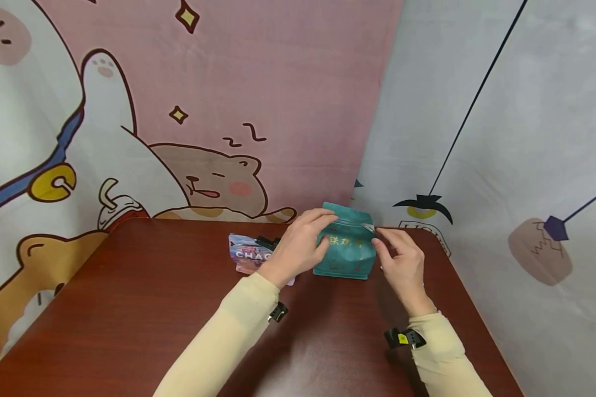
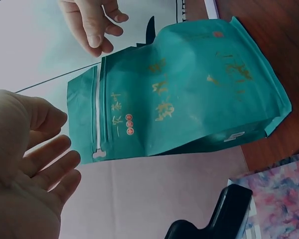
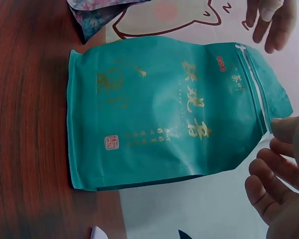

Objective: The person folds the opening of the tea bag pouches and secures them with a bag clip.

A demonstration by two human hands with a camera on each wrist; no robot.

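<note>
A teal tea bag (image 1: 345, 248) with gold lettering stands upright near the table's back edge. A white strip (image 2: 97, 109) runs across it below the top flap. My right hand (image 1: 402, 262) is at the bag's upper right edge; its thumb and forefinger pinch the edge where the strip ends (image 3: 264, 112). Beside the upper left edge, my left hand (image 1: 300, 242) has its fingers loosely bent, apart from the bag in the left wrist view (image 2: 35, 149). Pale silvery material shows at the pinched corner.
Left of the tea bag lies a pink and purple pouch (image 1: 245, 253) with white letters, partly behind my left hand. A black object (image 1: 265, 242) overlaps it. The brown table (image 1: 129, 309) meets a cartoon-printed cloth (image 1: 278, 82) at the back.
</note>
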